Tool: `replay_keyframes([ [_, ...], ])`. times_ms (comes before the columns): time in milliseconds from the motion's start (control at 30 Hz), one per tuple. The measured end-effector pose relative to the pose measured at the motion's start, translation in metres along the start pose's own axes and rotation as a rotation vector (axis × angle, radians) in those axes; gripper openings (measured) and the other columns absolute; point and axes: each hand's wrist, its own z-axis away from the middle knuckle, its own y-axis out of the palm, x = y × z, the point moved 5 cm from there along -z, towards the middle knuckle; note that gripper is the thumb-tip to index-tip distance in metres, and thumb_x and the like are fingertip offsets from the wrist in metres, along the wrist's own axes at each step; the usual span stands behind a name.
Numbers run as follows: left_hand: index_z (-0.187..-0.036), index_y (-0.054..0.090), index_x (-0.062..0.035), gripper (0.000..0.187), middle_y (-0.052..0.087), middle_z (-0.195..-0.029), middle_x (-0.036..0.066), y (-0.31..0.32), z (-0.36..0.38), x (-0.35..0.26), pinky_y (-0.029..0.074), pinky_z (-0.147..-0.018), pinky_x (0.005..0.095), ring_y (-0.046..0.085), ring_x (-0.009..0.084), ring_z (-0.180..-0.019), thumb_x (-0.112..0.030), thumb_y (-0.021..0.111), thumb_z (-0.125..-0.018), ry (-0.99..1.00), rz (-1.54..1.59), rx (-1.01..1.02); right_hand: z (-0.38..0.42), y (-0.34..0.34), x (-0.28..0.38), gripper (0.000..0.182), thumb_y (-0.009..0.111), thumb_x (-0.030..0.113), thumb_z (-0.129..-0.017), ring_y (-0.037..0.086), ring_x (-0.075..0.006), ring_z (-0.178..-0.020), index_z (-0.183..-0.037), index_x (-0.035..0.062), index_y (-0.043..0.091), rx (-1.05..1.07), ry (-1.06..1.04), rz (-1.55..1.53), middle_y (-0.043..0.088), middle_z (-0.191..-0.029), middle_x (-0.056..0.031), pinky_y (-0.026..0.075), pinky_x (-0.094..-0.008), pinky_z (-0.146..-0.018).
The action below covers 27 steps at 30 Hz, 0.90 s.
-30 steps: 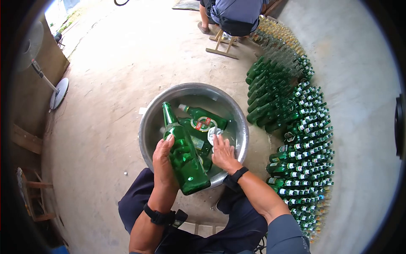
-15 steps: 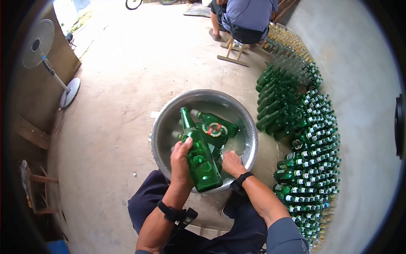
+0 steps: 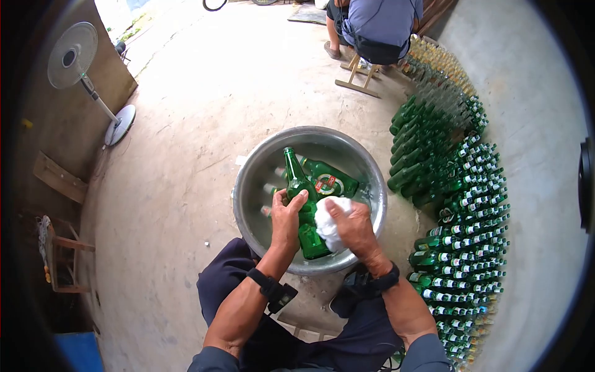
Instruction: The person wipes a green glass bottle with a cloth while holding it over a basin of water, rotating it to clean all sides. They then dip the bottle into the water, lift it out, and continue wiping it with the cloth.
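Over a round metal basin (image 3: 246,232), my left hand (image 3: 287,218) is wrapped round a green glass bottle (image 3: 313,242), its neck pointing away from me and its base toward me. My right hand (image 3: 354,228) grips a wet white cloth (image 3: 330,221) against the right side of that bottle. Behind it, a labelled green bottle (image 3: 338,180) lies in the water. Several more bottle necks show at the left inside the basin, partly hidden by the held bottle.
Rows of green bottles (image 3: 462,242) stand along the right wall. A person (image 3: 379,25) sits on a wooden stool (image 3: 357,80) at the top. A standing fan (image 3: 73,57) and a wooden chair (image 3: 73,243) are on the left.
My right hand has come up out of the water with the white cloth and now holds it to the bottle. The held bottle has moved slightly right and up in view.
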Motion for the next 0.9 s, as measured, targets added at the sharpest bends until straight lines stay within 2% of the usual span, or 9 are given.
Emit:
replay_keyframes([
  [67,-0.117,0.056,-0.0011,0.037,0.065,-0.099,0.007,0.002,0.002,0.001,0.052,-0.076,0.0294,0.062,0.0139,-0.086,-0.020,0.074,-0.090,-0.003,-0.025,-0.010,0.006,0.012,0.014,0.034,0.072,0.034,-0.094,0.071,-0.0336,-0.069,-0.084,0.0018,0.067,-0.065,-0.414,0.568,0.070,-0.075,-0.0153,0.055,-0.0443,-0.064],
  [100,-0.117,0.057,-0.0008,0.037,0.065,-0.099,0.006,0.005,0.004,-0.002,0.052,-0.077,0.0297,0.062,0.0137,-0.087,-0.019,0.074,-0.089,-0.006,-0.028,0.011,0.007,0.015,0.017,0.031,0.072,0.032,-0.091,0.068,-0.0434,-0.075,-0.087,0.0020,0.063,-0.021,-0.359,0.682,0.068,-0.081,-0.0214,0.054,-0.0507,-0.066],
  [233,-0.118,0.057,-0.0010,0.037,0.066,-0.100,0.006,0.017,0.012,0.004,0.052,-0.078,0.0297,0.063,0.0139,-0.088,-0.018,0.074,-0.089,-0.101,0.035,0.094,-0.003,0.006,0.014,0.033,0.069,0.029,-0.093,0.069,-0.0432,-0.079,-0.104,0.0000,0.059,-0.114,-0.385,0.808,0.069,-0.093,-0.0223,0.055,-0.0517,-0.068],
  [333,-0.120,0.057,-0.0010,0.038,0.066,-0.101,0.007,0.024,0.018,0.008,0.052,-0.077,0.0290,0.063,0.0142,-0.088,-0.017,0.074,-0.090,-0.196,0.130,0.138,-0.017,-0.010,0.008,0.032,0.070,0.027,-0.094,0.068,-0.0458,-0.082,-0.102,-0.0021,0.060,-0.220,-0.352,0.741,0.068,-0.090,-0.0252,0.054,-0.0514,-0.070],
  [467,-0.120,0.057,-0.0001,0.037,0.064,-0.101,0.007,0.021,0.011,0.001,0.052,-0.077,0.0294,0.063,0.0141,-0.088,-0.018,0.073,-0.091,-0.136,0.088,0.108,-0.018,-0.008,0.004,0.036,0.069,0.025,-0.093,0.068,-0.0461,-0.086,-0.112,-0.0032,0.058,-0.135,-0.379,0.646,0.068,-0.099,-0.0260,0.055,-0.0519,-0.072],
  [600,-0.120,0.056,0.0004,0.038,0.065,-0.102,0.008,0.011,0.004,-0.010,0.053,-0.078,0.0299,0.064,0.0141,-0.089,-0.018,0.073,-0.092,-0.118,0.170,0.100,0.008,0.008,0.003,0.030,0.071,0.024,-0.092,0.067,-0.0456,-0.079,-0.100,-0.0001,0.055,-0.052,-0.407,0.776,0.066,-0.090,-0.0238,0.055,-0.0529,-0.067],
  [733,-0.121,0.056,-0.0001,0.041,0.066,-0.104,0.008,0.009,0.009,-0.002,0.052,-0.080,0.0289,0.063,0.0135,-0.090,-0.018,0.075,-0.090,-0.112,0.122,0.102,0.014,0.010,0.002,0.029,0.072,0.023,-0.092,0.067,-0.0469,-0.077,-0.099,-0.0005,0.057,-0.159,-0.410,0.753,0.067,-0.084,-0.0260,0.053,-0.0525,-0.065],
  [800,-0.119,0.059,-0.0038,0.033,0.065,-0.098,0.005,0.015,0.019,0.006,0.054,-0.076,0.0301,0.064,0.0148,-0.084,-0.020,0.071,-0.093,-0.142,0.066,0.163,0.000,0.002,0.000,0.029,0.070,0.026,-0.092,0.067,-0.0466,-0.078,-0.100,0.0006,0.056,-0.231,-0.396,0.785,0.068,-0.090,-0.0234,0.054,-0.0536,-0.067],
  [900,-0.119,0.059,-0.0050,0.032,0.065,-0.100,0.004,0.022,0.033,0.002,0.054,-0.074,0.0294,0.063,0.0133,-0.083,-0.022,0.070,-0.094,-0.266,0.085,0.256,-0.021,-0.012,0.001,0.027,0.067,0.025,-0.095,0.068,-0.0469,-0.079,-0.101,-0.0008,0.060,-0.298,-0.315,0.696,0.069,-0.086,-0.0254,0.054,-0.0531,-0.068],
])
